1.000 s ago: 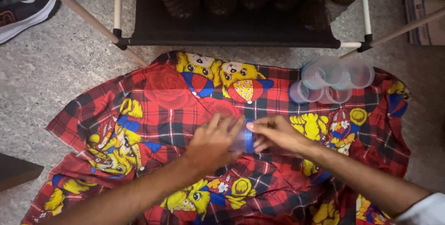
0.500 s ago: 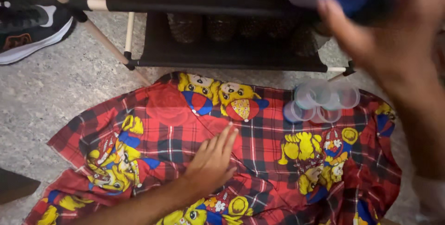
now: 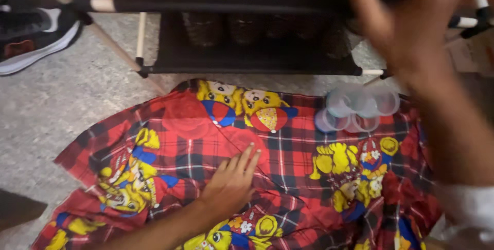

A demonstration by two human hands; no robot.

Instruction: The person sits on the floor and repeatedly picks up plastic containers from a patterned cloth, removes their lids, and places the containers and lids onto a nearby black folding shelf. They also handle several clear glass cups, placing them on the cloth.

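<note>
Head camera view: the left hand (image 3: 229,183) lies flat and open, fingers spread, holding nothing, on a crumpled red plaid cloth (image 3: 288,157) printed with yellow cartoon bears, spread over speckled grey stone floor (image 3: 67,95) in the lower centre. At upper right, the right hand (image 3: 411,18) is raised close to the lens and blurred, so I cannot tell its grip. A cluster of clear round plastic containers (image 3: 357,108) sits on the cloth's upper right edge, below a black fabric rack (image 3: 247,59) with pale tubes; a black-and-white shoe (image 3: 31,36) lies upper left.
</note>
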